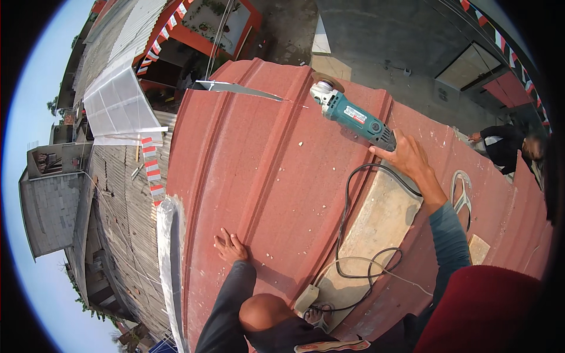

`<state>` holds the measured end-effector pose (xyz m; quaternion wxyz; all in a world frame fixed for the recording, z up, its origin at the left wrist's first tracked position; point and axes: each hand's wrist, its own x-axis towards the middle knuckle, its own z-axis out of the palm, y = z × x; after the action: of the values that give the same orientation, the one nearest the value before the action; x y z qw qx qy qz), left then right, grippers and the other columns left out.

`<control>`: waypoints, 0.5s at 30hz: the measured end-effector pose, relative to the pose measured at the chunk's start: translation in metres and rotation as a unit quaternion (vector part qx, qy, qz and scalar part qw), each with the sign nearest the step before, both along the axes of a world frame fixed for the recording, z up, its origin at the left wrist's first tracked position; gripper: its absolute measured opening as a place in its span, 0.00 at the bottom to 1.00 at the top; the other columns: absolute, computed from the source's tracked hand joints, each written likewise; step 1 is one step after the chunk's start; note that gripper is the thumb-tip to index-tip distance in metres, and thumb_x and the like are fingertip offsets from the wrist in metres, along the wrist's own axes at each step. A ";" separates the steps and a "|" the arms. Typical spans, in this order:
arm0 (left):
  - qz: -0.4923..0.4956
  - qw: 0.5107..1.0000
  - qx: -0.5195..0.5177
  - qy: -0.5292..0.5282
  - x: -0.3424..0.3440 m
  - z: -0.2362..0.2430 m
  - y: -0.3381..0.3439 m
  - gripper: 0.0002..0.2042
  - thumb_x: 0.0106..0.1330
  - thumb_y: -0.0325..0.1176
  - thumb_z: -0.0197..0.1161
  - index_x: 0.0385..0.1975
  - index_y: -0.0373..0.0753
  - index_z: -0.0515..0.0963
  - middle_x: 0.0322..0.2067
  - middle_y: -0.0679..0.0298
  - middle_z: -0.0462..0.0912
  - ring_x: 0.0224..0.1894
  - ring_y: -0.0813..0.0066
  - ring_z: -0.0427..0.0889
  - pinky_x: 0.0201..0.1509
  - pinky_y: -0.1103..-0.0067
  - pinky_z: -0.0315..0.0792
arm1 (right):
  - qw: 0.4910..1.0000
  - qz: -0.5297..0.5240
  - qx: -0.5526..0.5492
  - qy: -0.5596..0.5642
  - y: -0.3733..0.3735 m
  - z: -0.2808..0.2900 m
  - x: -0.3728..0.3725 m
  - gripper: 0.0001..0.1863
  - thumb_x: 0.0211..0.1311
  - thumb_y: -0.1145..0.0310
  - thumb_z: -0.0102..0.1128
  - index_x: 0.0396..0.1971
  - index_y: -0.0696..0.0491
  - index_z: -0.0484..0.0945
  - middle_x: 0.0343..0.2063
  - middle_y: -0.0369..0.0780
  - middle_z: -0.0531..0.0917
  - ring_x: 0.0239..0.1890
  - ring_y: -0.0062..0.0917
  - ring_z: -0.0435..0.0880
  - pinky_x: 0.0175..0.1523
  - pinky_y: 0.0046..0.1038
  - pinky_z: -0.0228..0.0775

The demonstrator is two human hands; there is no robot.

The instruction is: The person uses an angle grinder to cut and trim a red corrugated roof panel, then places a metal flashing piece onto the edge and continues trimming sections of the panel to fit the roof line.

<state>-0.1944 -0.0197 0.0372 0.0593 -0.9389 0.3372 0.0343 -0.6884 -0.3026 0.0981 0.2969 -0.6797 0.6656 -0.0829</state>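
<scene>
Teal grinder [358, 119] in right hand [407, 157]; head [321, 91] beside a slit [241, 90]

Grinder lies ahead of the right fingers, forward and leftward; long axis runs aslant from the gripped tail [384, 140] out to the head and its brownish disc [332, 81]; slit's right end, narrowed to a scratch-like line, stops just left of the head; slit crosses the ribs [275, 154] and widens leftward toward the roof's [294, 194] edge; whether disc and roof touch, cannot tell; whether the disc spins, cannot tell either.

Right hand is much the nearer; fingers curl round the tail, partly hidden behind it; left hand [231, 247] sits well apart, palm down on the roof, fingers loosely spread, pinching nothing.

Surface: red, ribbed, curved, strewn with pale crumbs [301, 143]; pale board [379, 220] lies on it, nearer the body than the grinder; black cord [342, 222] loops across the board; pale block [306, 298] rests at the board's near end, beside a sandalled foot [318, 315].

Around: outdoors, in sunlight; grey corrugated roof [120, 206] to the left; red-and-white bunting [151, 170] over its border; another person [507, 147], dark clothes, far right.
</scene>
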 end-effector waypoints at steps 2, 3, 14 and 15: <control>0.008 1.000 -0.004 0.004 -0.002 0.000 -0.001 0.27 0.70 0.55 0.39 0.68 0.56 0.60 0.69 0.52 0.53 0.71 0.45 0.50 0.66 0.49 0.53 | 1.000 0.004 0.001 0.004 -0.002 0.004 -0.002 0.39 0.47 0.40 0.67 0.41 0.66 0.76 0.27 0.55 0.82 0.33 0.48 0.85 0.39 0.44 0.75; 0.009 1.000 -0.004 0.003 -0.001 0.001 0.000 0.27 0.70 0.55 0.39 0.68 0.56 0.60 0.69 0.52 0.53 0.71 0.45 0.50 0.66 0.49 0.53 | 1.000 0.005 0.012 0.005 -0.004 0.007 0.001 0.39 0.47 0.40 0.68 0.41 0.66 0.76 0.27 0.55 0.83 0.32 0.48 0.85 0.39 0.44 0.75; -0.008 0.999 0.010 -0.038 -0.002 0.001 -0.001 0.26 0.70 0.51 0.40 0.68 0.56 0.61 0.68 0.51 0.56 0.68 0.48 0.58 0.63 0.50 0.58 | 0.999 0.020 -0.022 0.042 0.003 -0.006 0.025 0.36 0.48 0.41 0.68 0.38 0.63 0.76 0.25 0.54 0.83 0.31 0.49 0.84 0.36 0.45 0.75; -0.006 0.999 0.011 -0.038 0.000 0.001 0.000 0.26 0.70 0.51 0.40 0.68 0.56 0.61 0.68 0.51 0.56 0.68 0.48 0.58 0.63 0.50 0.58 | 0.999 0.030 -0.012 0.037 0.000 -0.005 0.031 0.35 0.48 0.42 0.67 0.38 0.63 0.76 0.25 0.54 0.83 0.31 0.49 0.84 0.36 0.45 0.75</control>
<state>-0.1941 -0.0194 0.0379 0.0824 -0.9367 0.3403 0.0020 -0.6576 -0.3030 0.0932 0.2660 -0.7058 0.6542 -0.0563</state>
